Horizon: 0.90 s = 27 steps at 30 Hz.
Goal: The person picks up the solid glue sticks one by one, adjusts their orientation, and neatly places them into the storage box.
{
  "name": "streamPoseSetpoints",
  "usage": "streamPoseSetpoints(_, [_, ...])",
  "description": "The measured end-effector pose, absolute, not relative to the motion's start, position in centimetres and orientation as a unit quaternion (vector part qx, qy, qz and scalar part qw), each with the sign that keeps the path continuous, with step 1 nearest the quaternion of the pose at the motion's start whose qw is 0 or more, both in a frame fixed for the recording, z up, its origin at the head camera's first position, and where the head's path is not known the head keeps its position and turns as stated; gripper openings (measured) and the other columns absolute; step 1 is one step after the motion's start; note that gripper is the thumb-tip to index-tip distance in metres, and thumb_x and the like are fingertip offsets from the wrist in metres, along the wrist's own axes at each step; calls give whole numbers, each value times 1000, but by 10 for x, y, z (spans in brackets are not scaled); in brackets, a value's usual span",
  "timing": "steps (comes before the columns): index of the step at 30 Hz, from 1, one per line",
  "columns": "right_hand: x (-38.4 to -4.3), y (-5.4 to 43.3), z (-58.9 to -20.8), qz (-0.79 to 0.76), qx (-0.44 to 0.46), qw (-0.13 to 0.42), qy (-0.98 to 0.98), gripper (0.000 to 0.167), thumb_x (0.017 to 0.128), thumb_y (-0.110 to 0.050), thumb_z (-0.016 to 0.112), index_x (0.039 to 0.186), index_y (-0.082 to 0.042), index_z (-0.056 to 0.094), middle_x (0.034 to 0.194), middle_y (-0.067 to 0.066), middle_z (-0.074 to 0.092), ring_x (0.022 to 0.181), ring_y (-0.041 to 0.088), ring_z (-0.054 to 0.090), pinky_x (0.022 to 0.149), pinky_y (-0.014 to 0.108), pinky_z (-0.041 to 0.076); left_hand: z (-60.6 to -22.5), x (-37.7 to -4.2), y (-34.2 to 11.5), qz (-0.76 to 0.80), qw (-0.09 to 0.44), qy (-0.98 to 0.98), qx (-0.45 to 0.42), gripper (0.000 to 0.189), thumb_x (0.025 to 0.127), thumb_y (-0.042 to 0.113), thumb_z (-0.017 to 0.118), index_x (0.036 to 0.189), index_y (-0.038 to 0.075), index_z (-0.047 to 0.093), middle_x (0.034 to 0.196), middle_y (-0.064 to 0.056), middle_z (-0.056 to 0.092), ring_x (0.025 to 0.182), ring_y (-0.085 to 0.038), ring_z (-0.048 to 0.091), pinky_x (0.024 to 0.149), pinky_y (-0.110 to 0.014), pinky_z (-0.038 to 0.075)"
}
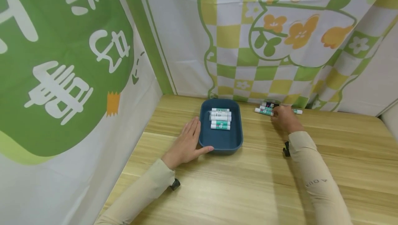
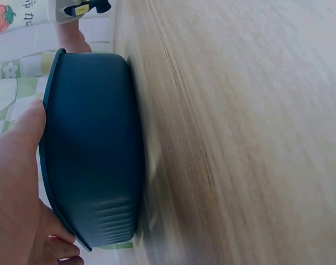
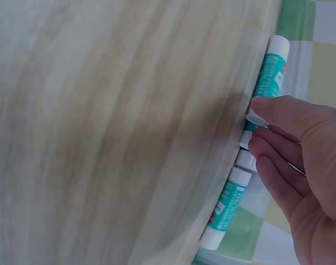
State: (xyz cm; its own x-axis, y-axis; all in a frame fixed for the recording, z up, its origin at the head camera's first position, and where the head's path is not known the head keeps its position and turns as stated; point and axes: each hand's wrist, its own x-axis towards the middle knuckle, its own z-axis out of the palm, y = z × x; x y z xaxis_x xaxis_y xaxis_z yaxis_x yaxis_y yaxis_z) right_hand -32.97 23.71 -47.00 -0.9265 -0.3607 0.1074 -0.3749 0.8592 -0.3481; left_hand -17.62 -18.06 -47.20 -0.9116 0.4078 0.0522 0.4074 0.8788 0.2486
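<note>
A dark blue plastic tray (image 1: 225, 142) stands on the table, with several glue sticks (image 1: 220, 118) lying side by side in it. My left hand (image 1: 186, 143) rests against the tray's left side, fingers straight along the wall and thumb over the near rim. By the wall, my right hand (image 1: 286, 118) is at another group of glue sticks (image 1: 264, 111). In the right wrist view, thumb and fingertips pinch the white end of one teal-labelled glue stick (image 3: 271, 77). A second teal glue stick (image 3: 227, 207) lies below the fingers, and others are partly hidden behind them.
The wooden table (image 1: 242, 190) meets a printed cloth (image 1: 255, 73) at its back edge, close behind the glue sticks. Another cloth with a green print (image 1: 62, 73) hangs along the left side. A glue stick end (image 1: 297, 111) shows right of my right hand.
</note>
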Motion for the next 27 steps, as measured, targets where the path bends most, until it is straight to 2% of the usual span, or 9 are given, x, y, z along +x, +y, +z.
streamPoseSetpoints(4, [-331,237,-473,174,183,21,-967,13,94,-3,72,100,7,76,89,22,73,76,29,66,68,46,54,-473,-176,-181,129,0,969,210,114,100,75,50,166,-8,9,177,-26,5,167,-38,7,135,-54,13])
streamPoseSetpoints(11, [-337,237,-477,188,167,25,-968,16,96,-5,68,85,4,74,79,17,71,72,27,56,65,42,47,-474,-176,-181,129,0,970,208,113,100,75,49,166,-7,10,177,-25,5,167,-37,8,135,-53,14])
streamPoseSetpoints(15, [-338,236,-479,186,162,23,-969,17,97,-6,69,90,6,77,84,21,75,77,31,64,68,46,52,-475,-176,-181,128,-1,970,209,113,100,75,50,166,-8,10,177,-25,6,166,-39,9,135,-54,14])
streamPoseSetpoints(18, [-337,236,-480,193,158,21,-968,18,98,-7,70,98,9,78,96,27,77,89,40,71,77,54,59,-475,-176,-181,128,0,970,209,113,100,75,50,166,-8,10,177,-25,5,166,-39,9,135,-54,14])
streamPoseSetpoints(21, [-337,238,-481,216,155,16,-964,22,98,-8,70,106,12,77,105,33,75,98,47,72,85,59,60,-473,-176,-180,127,1,970,207,113,100,75,50,166,-8,10,177,-25,5,166,-39,9,135,-54,13])
streamPoseSetpoints(27, [-337,243,-483,260,151,25,-954,28,98,-10,71,115,12,75,109,33,75,100,47,73,87,59,61,-473,-176,-181,123,3,971,206,114,100,75,49,166,-8,9,177,-25,4,167,-38,7,135,-53,13])
